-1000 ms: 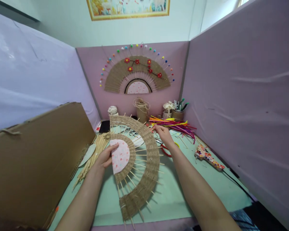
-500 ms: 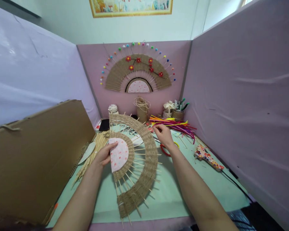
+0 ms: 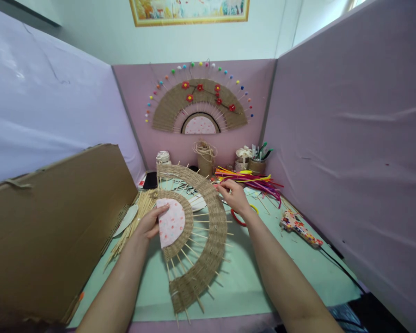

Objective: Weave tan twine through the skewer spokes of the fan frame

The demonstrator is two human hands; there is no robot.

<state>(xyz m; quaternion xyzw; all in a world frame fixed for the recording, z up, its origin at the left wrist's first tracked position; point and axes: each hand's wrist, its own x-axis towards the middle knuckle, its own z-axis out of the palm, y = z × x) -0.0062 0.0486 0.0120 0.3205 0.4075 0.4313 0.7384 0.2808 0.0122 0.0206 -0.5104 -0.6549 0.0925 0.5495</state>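
Note:
A half-round woven fan (image 3: pixel 217 217) of tan twine on thin sticks stands upright on its side in front of me. Its straight edge faces left, and a pink-spotted white half-disc (image 3: pixel 173 224) covers its centre. My left hand (image 3: pixel 153 221) grips the fan at that half-disc, thumb on the front and fingers behind. Close to the fan's upper right outer rim, my right hand (image 3: pixel 233 193) has its fingertips pinched together; whatever is between them is too small to make out. Red-and-yellow-handled scissors (image 3: pixel 238 217) lie under my right wrist, partly covered.
A finished fan with red flowers (image 3: pixel 166 104) hangs on the back panel. Behind the work are a twine roll (image 3: pixel 205 162), colourful pipe cleaners (image 3: pixel 263 184) and a pen pot (image 3: pixel 257 165). A glue gun (image 3: pixel 300 227) lies right; sticks (image 3: pixel 142 206) and cardboard (image 3: pixel 62 222) stand left.
My right hand has shifted slightly left, its fingertips nearer the fan's outer rim. The left hand and the fan have hardly moved.

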